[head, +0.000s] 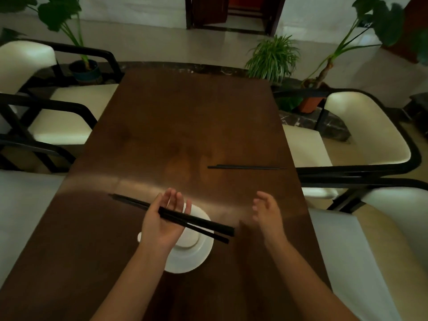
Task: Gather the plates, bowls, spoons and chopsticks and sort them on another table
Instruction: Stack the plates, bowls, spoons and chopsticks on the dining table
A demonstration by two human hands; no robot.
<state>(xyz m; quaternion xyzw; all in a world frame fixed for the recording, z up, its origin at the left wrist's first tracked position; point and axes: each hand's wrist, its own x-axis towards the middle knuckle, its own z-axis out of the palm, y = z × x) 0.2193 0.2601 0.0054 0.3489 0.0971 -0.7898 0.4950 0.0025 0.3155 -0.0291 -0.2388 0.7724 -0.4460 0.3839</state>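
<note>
Chopsticks (194,222) lie across my left hand (163,224), a black bundle resting on the upturned palm with my fingers (178,200) loosely spread and only slightly curved, not curled round them; their thin tips reach out to the left over the tabletop (185,117) and their blunt ends stick out to the right. Under that hand, near my edge of the tabletop, sits a white stack: a plate (199,256) with what looks like a bowl (187,237) on it, partly hidden by my palm and wrist, so I cannot tell how many pieces are in it. A small white rounded bit (139,237) shows at the stack's left edge; I cannot tell whether it is a spoon. My right hand (267,213) hovers to the right of the stack, well apart from the bundle, fingers relaxed and a little bent, holding nothing; it is blurred. Farther out and to the right, a second pair (246,167) of black chopsticks lies flat on the brown wood, running left to right, close to the right edge and apart from both hands. A pale band of reflected light crosses the wood between that pair and my hands. Cream chairs (361,126) with black frames stand along both long sides, and potted plants (272,59) stand on the floor beyond the far end
</note>
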